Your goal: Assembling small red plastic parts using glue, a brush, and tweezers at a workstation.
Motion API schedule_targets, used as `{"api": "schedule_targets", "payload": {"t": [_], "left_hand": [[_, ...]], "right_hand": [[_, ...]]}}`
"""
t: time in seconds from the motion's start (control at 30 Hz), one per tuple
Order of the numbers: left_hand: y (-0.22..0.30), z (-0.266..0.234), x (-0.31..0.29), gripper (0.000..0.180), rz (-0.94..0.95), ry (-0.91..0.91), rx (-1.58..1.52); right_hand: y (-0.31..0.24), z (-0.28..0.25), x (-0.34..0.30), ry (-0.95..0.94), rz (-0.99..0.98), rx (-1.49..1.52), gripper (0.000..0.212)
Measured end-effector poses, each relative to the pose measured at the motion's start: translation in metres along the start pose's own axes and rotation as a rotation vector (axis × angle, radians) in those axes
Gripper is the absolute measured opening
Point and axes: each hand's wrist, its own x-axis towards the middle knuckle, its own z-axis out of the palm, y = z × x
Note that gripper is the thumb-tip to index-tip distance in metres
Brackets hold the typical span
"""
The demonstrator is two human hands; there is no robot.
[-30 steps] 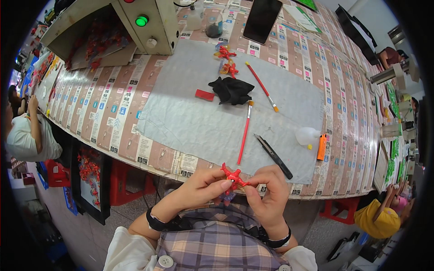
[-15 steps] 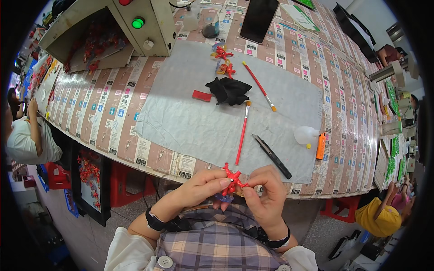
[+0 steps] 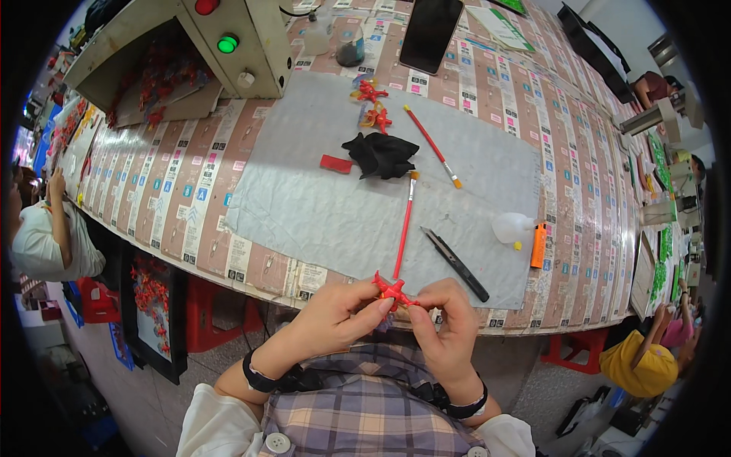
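Note:
Close to my body, at the table's front edge, a small red figurine [image 3: 393, 292] with stubby limbs is held between my two hands. My left hand [image 3: 339, 314] pinches its body between thumb and fingers. One of its limbs is gripped by the thumb and fingertips of my right hand [image 3: 445, 320]. Part of the figurine is hidden by my fingers. Just beyond it lies a red-handled brush [image 3: 404, 232], and a black utility knife [image 3: 457, 265] rests to the right. Two similar red figurines [image 3: 371, 92] with clear yellowish and purple parts lie farther back.
On the grey cloth [image 3: 297, 221] are a black cloth [image 3: 381, 156], a red strip [image 3: 335, 164], another brush [image 3: 432, 146] and a white squeeze bottle [image 3: 512, 227]. An orange blade case [image 3: 538, 246] lies at its right. A metal machine [image 3: 251, 49] with more red pieces stands back left; co-workers sit at both sides.
The figurine has been turned in my fingers, so a different side faces up. Both hands keep their hold and have shifted only slightly.

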Motion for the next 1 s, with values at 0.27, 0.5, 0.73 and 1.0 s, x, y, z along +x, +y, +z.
{"api": "schedule_targets", "payload": {"t": [0.27, 0.5, 0.73, 1.0], "left_hand": [[-0.001, 0.006, 0.005, 0.027, 0.212, 0.175, 0.127], [0.001, 0.01, 0.013, 0.037, 0.505, 0.415, 0.695], [0.0, 0.01, 0.011, 0.043, 0.563, 0.417, 0.638], [-0.006, 0.006, 0.002, 0.057, 0.142, 0.099, -0.344]], "right_hand": [[0.008, -0.001, 0.003, 0.082, 0.061, 0.033, 0.014], [-0.007, 0.003, 0.004, -0.015, -0.056, -0.078, 0.025], [0.001, 0.005, -0.001, 0.056, 0.15, 0.122, 0.012], [0.002, -0.008, -0.003, 0.021, 0.051, 0.146, 0.009]]}}
